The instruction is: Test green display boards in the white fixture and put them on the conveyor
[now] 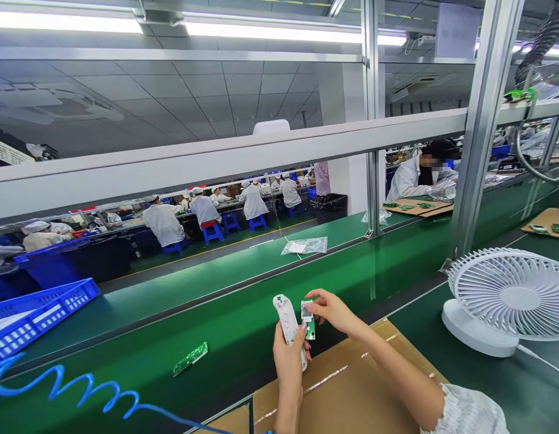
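My left hand (288, 358) is closed around a white elongated plastic housing (286, 316), held upright above the cardboard sheet (347, 380). My right hand (331, 310) pinches a small green circuit board (309, 319) right beside the housing, almost touching its side. Another green circuit board (190, 358) lies loose on the green bench to the left.
A white desk fan (509, 298) stands at the right. A green conveyor belt (216, 271) runs behind, with a clear plastic bag (305, 246) on it. A blue crate (33, 316) and a blue coiled hose (81, 386) are at the left. Other workers in white sit at benches beyond.
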A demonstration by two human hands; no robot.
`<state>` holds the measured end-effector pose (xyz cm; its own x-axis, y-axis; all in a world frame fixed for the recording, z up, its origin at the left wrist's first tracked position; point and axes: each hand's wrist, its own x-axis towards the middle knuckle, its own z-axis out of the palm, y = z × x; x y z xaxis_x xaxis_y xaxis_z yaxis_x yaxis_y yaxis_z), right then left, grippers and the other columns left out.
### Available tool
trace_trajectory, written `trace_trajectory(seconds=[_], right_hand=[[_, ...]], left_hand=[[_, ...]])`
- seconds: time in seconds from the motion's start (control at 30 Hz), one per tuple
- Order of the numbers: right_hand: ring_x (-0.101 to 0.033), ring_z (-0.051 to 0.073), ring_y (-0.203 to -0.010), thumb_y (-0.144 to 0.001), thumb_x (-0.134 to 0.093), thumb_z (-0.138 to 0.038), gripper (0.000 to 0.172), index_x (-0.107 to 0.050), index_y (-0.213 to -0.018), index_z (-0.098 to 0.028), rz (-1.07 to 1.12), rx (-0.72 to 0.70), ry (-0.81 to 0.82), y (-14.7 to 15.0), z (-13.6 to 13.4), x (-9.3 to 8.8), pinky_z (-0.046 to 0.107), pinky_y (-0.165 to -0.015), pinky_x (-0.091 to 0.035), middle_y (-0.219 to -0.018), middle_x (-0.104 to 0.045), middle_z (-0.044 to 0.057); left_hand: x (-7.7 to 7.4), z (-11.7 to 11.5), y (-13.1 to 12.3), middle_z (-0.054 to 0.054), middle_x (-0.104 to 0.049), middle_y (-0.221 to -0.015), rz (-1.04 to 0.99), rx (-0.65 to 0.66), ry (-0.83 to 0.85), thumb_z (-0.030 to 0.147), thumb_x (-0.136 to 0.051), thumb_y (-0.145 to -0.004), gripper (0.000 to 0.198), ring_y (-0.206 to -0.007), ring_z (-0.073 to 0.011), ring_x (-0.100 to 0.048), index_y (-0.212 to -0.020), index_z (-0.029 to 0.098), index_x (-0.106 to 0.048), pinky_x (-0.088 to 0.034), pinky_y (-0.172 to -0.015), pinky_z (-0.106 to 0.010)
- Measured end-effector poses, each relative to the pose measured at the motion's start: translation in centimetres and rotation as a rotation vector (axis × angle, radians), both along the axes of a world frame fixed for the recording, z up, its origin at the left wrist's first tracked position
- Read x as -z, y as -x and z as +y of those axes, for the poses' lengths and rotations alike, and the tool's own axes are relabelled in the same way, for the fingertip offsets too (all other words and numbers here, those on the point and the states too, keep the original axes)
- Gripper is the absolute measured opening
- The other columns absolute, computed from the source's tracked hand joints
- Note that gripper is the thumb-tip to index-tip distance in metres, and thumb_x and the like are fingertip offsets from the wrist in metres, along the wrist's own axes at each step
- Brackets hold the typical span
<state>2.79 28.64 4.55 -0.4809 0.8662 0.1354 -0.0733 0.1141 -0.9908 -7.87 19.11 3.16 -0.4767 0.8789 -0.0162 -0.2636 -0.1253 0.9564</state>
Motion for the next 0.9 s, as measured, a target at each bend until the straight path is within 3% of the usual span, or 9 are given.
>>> trace_trajectory(seconds=[0.17, 0.37, 0.5, 0.6, 0.73, 0.9], right_hand=[[-0.052, 0.012, -0.058, -0.063, -0.07, -0.046, 0.039, -0.061, -0.085, -0.015, 0.031, 0.085, -0.029, -0.5, -0.2, -0.9, 0.025, -0.056, -0.039, -0.066, -0.063, 0.001], [-0.061, 0.017, -0.072, -0.062, -0.072, -0.042, 0.037, -0.066, -0.087, -0.015, 0.181, 0.031, -0.014, -0.6, -1.7, -3.3, 0.03, -0.071, -0.046, -0.079, -0.069, 0.004], [-0.061, 0.018, -0.072, -0.062, -0.073, -0.04, 0.035, -0.066, -0.087, -0.015, 0.185, 0.014, 0.014, 0.0, -2.5, -3.6, 0.032, -0.071, -0.047, -0.08, -0.069, 0.005], [-0.057, 0.019, -0.078, -0.069, -0.068, -0.039, 0.028, -0.069, -0.088, -0.019, 0.071, 0.117, -0.119, 0.1, -2.6, -3.3, 0.032, -0.072, -0.045, -0.085, -0.067, 0.005], [-0.049, 0.022, -0.098, -0.073, -0.066, -0.034, 0.018, -0.071, -0.088, -0.025, -0.1, 0.26, -0.364, -0.2, -2.5, -3.4, 0.036, -0.084, -0.042, -0.098, -0.058, 0.005], [-0.045, 0.023, -0.109, -0.074, -0.067, -0.03, 0.026, -0.068, -0.1, -0.032, -0.155, 0.183, -0.489, -1.6, -3.1, -5.4, 0.044, -0.096, -0.039, -0.112, -0.051, 0.004]], left_hand=[[-0.1, 0.1, -0.6, 0.006, -0.053, -0.052, 0.101, 0.017, -0.001, 0.047, -0.078, -0.055, 0.057, -0.034, -0.008, -0.043, -0.096, 0.017, -0.052, -0.035, -0.033, -0.019], [-0.5, 0.0, -1.4, 0.007, -0.052, -0.049, 0.121, 0.082, -0.004, 0.051, -0.077, -0.054, 0.078, -0.033, -0.0084, -0.042, -0.117, 0.018, -0.046, -0.033, -0.032, -0.018], [-1.0, -0.4, -1.5, 0.004, -0.055, -0.055, 0.117, 0.144, -0.026, 0.049, -0.073, -0.063, 0.068, -0.033, -0.0078, -0.043, -0.116, 0.017, -0.048, -0.033, -0.033, -0.018], [-1.4, -0.8, -1.7, 0.002, -0.057, -0.06, 0.108, 0.194, -0.042, 0.05, -0.066, -0.07, 0.057, -0.035, -0.0073, -0.044, -0.113, 0.017, -0.05, -0.034, -0.034, -0.019], [-1.8, -0.9, -2.0, -0.001, -0.059, -0.074, 0.077, 0.22, -0.073, 0.05, -0.063, -0.074, 0.051, -0.042, -0.0076, -0.046, -0.111, 0.018, -0.049, -0.038, -0.036, -0.02], [-3.3, -1.1, -2.4, -0.001, -0.057, -0.074, 0.017, 0.285, -0.128, 0.048, -0.062, -0.076, 0.047, -0.046, -0.009, -0.047, -0.11, 0.018, -0.049, -0.041, -0.038, -0.021]])
